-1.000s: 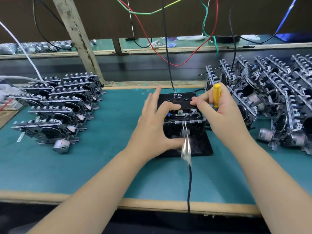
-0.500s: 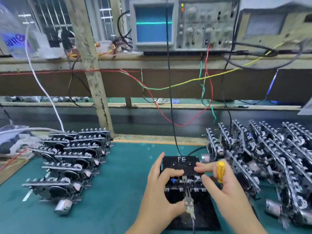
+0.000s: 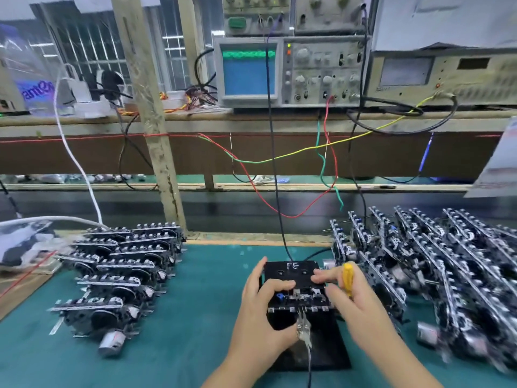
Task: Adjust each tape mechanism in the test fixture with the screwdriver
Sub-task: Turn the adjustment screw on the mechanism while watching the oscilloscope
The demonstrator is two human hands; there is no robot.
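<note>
right grip curled round yellow screwdriver | left grip fingers spread, pressing test fixture

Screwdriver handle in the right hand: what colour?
Yellow; the screwdriver handle shows best in the head view.

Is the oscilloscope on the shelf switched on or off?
On: the oscilloscope has a lit blue screen with a green trace across its top.

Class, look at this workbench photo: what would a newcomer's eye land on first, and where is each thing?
Front and centre, both hands work a black test fixture on the green mat: the left hand rests on it, the right hand holds a yellow screwdriver. Stacks of tape mechanisms flank it, and an oscilloscope glows on the shelf behind.
</note>
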